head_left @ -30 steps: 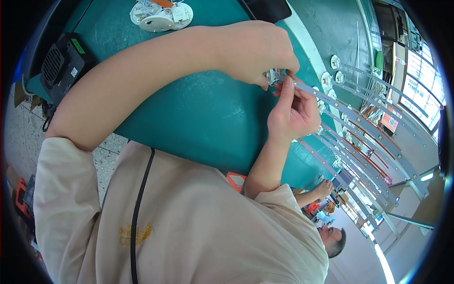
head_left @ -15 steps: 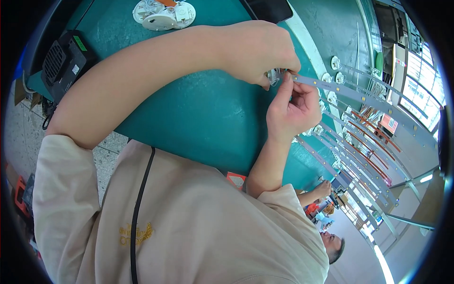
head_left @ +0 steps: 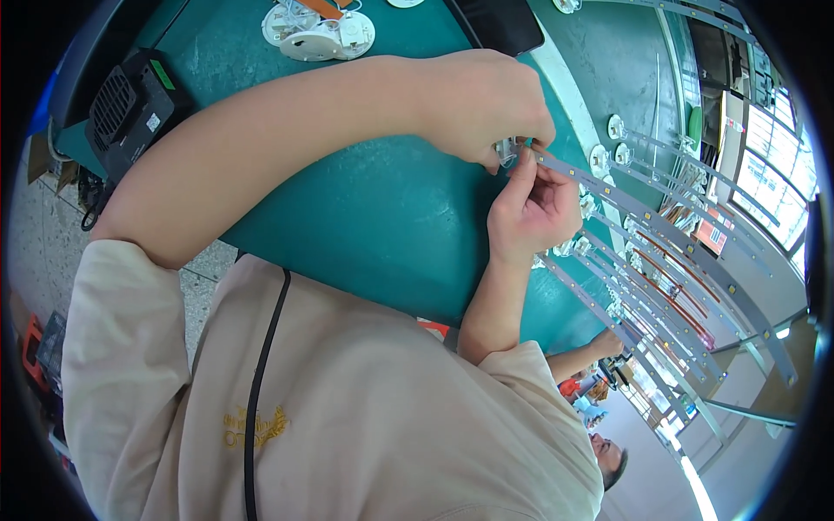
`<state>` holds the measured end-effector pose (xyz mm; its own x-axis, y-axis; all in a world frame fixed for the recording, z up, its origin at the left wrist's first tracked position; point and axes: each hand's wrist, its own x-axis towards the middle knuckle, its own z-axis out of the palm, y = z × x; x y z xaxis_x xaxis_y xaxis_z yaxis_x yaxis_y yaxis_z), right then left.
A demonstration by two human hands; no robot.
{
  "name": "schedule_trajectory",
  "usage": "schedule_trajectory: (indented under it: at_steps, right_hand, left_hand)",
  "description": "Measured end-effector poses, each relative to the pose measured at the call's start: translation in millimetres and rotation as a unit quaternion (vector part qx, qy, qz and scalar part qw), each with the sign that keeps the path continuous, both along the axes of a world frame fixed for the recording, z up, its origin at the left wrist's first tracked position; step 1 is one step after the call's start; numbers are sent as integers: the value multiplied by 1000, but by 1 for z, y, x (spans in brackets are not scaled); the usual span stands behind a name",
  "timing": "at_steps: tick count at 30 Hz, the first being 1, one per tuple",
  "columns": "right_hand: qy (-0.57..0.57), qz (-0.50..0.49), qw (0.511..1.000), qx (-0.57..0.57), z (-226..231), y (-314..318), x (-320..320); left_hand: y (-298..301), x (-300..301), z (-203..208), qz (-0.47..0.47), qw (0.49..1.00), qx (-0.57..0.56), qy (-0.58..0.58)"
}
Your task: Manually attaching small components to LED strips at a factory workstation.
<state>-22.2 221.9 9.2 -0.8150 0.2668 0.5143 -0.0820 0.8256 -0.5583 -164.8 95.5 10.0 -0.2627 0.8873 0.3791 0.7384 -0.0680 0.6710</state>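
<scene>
My left hand (head_left: 486, 104) reaches across the green table (head_left: 365, 208) and pinches a small clear part (head_left: 507, 153) at the near end of a long grey light strip (head_left: 660, 230). Just below it, my right hand (head_left: 532, 210) has its fingertips closed on the same end of the strip, touching the left hand's fingers. The strip runs away to the lower right. The part is mostly hidden by my fingers.
Several more grey strips (head_left: 643, 304) with small round lenses lie side by side right of my hands. A black box with a vent (head_left: 130, 108) sits at the left table edge, a white round assembly (head_left: 317, 30) at the top. Another person (head_left: 608, 456) stands lower right.
Both hands stay pinched together at the strip's end; the right hand's fingers have shifted slightly on it.
</scene>
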Motion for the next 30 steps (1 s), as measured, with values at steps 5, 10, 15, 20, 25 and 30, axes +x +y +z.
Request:
schedule_trajectory:
  at_steps: [5,10,15,20,25,30]
  right_hand:
    - [0,9,1000,-11,1,-3,3]
    - [-20,2,1000,12,2,1,3]
    - [-25,-4,1000,-7,3,1,2]
    - [-31,-13,999,-1,8,-1,3]
    - [-66,-20,998,9,21,-7,2]
    - [-6,-40,986,-163,46,-27,7]
  left_hand:
    - [0,-1,-4,1,1000,30,-4]
    - [0,2,1,8,1000,-8,1]
    - [-3,0,3,-5,1000,-8,19]
    - [-5,5,-5,-17,995,94,-10]
    - [2,-4,-8,1,970,224,-92]
    - [3,-1,-5,-17,928,225,-295]
